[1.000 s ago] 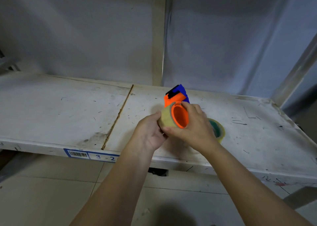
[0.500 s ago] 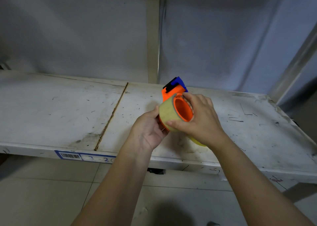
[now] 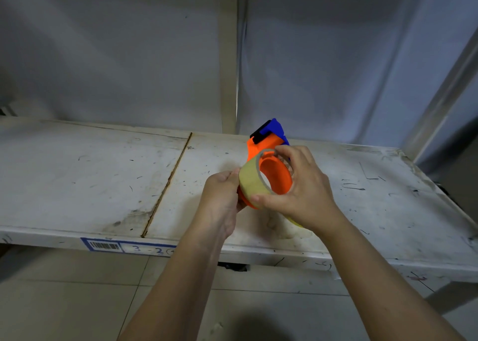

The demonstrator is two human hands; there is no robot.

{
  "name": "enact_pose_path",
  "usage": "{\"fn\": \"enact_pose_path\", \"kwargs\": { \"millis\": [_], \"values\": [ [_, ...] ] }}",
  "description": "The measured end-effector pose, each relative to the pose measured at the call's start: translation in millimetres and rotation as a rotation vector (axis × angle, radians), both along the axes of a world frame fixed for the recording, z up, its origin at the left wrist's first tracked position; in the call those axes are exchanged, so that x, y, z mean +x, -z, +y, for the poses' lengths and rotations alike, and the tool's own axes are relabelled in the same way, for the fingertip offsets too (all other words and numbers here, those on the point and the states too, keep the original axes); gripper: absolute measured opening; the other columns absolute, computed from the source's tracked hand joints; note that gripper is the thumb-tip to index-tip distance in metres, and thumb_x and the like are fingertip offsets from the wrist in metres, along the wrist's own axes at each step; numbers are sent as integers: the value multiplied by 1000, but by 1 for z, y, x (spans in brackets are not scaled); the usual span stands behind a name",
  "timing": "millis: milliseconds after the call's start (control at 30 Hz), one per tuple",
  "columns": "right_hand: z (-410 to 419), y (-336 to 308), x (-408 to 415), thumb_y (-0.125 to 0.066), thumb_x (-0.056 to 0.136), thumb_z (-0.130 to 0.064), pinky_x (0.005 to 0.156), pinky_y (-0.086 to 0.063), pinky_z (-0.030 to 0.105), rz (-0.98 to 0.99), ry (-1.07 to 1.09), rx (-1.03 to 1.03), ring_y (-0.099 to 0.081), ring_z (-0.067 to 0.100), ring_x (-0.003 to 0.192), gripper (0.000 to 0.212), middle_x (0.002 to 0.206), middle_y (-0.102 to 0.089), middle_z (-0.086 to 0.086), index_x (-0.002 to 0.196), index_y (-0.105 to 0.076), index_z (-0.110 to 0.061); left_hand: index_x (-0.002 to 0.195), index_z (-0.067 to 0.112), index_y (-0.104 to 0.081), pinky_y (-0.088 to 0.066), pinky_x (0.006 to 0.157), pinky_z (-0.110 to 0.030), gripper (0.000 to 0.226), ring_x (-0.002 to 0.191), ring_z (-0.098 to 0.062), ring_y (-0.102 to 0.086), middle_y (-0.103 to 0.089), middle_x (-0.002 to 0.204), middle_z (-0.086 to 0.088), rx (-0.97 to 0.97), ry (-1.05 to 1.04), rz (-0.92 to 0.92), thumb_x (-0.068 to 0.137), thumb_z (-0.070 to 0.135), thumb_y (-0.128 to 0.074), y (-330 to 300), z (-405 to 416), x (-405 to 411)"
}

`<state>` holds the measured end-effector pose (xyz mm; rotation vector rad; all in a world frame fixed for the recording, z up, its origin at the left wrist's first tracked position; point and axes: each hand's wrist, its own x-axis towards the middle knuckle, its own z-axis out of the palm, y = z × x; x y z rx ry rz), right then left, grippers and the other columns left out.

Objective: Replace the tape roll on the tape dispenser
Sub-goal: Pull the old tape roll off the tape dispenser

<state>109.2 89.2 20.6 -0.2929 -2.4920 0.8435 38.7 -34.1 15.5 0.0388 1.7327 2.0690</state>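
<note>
An orange tape dispenser (image 3: 276, 171) with a blue and black head is held above the white shelf (image 3: 103, 180). My left hand (image 3: 222, 198) grips its left side. A tan tape roll (image 3: 252, 181) sits around the orange hub, tilted and partly off toward me. My right hand (image 3: 302, 188) pinches that roll, thumb on its lower edge and fingers over the top. A second, yellowish roll (image 3: 294, 221) lies on the shelf, mostly hidden under my right wrist.
The shelf has a seam (image 3: 168, 185) left of my hands and a blue barcode label (image 3: 129, 247) on its front edge. A grey sheet hangs behind. A metal upright (image 3: 445, 92) stands at the right. Tiled floor lies below.
The dispenser has turned its hub more toward me and the tan roll has slid outward along the hub. The second roll on the shelf has become mostly hidden under my right wrist.
</note>
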Motion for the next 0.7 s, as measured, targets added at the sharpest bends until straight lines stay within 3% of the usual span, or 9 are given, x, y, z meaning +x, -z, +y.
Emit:
{"fn": "enact_pose_path", "kwargs": {
  "millis": [133, 267, 333, 433, 567, 700],
  "values": [
    [-4, 1, -3, -84, 54, -43, 92, -47, 31, -22, -27, -251, -45, 9, 115, 94, 125, -40, -15, 135, -39, -29, 91, 9, -65, -54, 86, -49, 31, 94, -33, -67, -70, 98, -20, -106, -31, 172, 102, 23, -40, -1, -1, 2],
    [-6, -5, -4, -78, 52, -49, 99, -47, 38, -5, -64, -227, -45, 10, 121, 98, 134, -44, -12, 139, -39, -28, 87, 15, -66, -56, 84, -51, 31, 94, -34, -66, -69, 95, -20, -190, -54, 321, 101, 22, -40, 3, -5, -3],
    [-5, -8, -2, -79, 59, -50, 99, -46, 40, -2, -63, -163, -45, 9, 122, 91, 135, -45, -16, 139, -38, -34, 90, 12, -68, -58, 82, -46, 31, 94, -33, -67, -70, 98, -21, -122, -15, 292, 101, 21, -40, 5, -7, -3],
    [-3, -12, 2, -76, 64, -52, 95, -45, 36, 28, -98, -162, -44, 3, 117, 74, 121, -44, -32, 124, -33, -56, 102, 7, -69, -58, 78, -35, 33, 93, -27, -68, -71, 102, -19, -40, 29, 220, 102, 22, -39, 6, -6, -1],
    [-4, -10, 2, -70, 65, -55, 91, -50, 39, 39, -115, -204, -48, 6, 113, 61, 125, -47, -20, 117, -41, -43, 104, 6, -69, -57, 84, -38, 35, 90, -25, -66, -70, 104, -23, 24, 32, 174, 102, 23, -38, 4, -3, 1],
    [-1, -7, 0, -76, 59, -54, 89, -51, 40, 65, -89, -228, -50, 6, 111, 66, 115, -47, -26, 113, -39, -44, 103, 2, -68, -57, 80, -37, 36, 87, -24, -65, -70, 101, -24, 33, 4, 136, 102, 23, -39, 3, 1, 4]
  ]
}}
